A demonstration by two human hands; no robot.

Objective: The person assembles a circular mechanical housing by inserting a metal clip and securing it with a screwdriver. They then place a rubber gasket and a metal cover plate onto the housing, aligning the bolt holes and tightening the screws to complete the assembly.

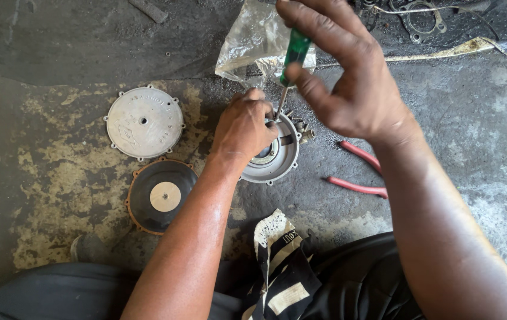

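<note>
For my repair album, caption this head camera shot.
Left hand steadies a round grey metal housing while right hand drives a green-handled screwdriver into it.

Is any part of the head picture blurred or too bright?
Head view: the right hand and green screwdriver look slightly soft; the clear plastic bag shows glare; the left hand shades the round metal housing; daylight is even.

Round cover (144, 122) and diaphragm (161, 196) crowd left.
</note>
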